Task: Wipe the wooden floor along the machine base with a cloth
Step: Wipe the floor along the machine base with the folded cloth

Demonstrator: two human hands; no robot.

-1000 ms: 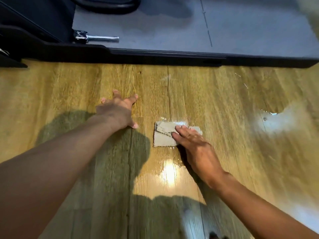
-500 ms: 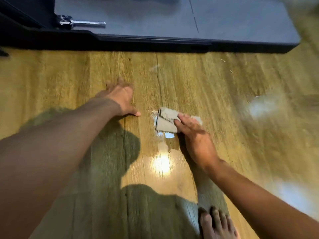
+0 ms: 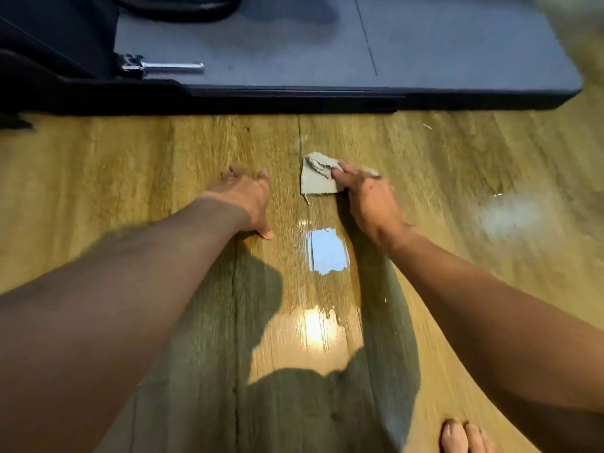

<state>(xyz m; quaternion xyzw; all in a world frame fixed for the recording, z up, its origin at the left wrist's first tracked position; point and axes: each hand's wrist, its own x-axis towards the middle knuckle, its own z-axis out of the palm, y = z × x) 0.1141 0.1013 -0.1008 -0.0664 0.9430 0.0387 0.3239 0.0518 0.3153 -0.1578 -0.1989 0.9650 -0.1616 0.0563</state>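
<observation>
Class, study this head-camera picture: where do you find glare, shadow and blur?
Head view: bright glare on the wooden floor between the forearms; the person's dark shadow covers the near boards; the far right is blurred, while the cloth under the right hand looks fairly sharp.

Has pushed the cloth (image 3: 318, 181) much nearer the machine base (image 3: 294, 99) with the right hand (image 3: 369, 197), from behind the thumb of the left hand (image 3: 243, 194) to level with its fingertips. Has bunched the cloth's base-side edge into a ragged fold. Leaves a wet, glaring patch (image 3: 327, 255) on the wooden floor (image 3: 441, 178) about where the cloth lay, on the side away from the base. Brings bare toes (image 3: 464, 436) into view, farthest from the base.
</observation>
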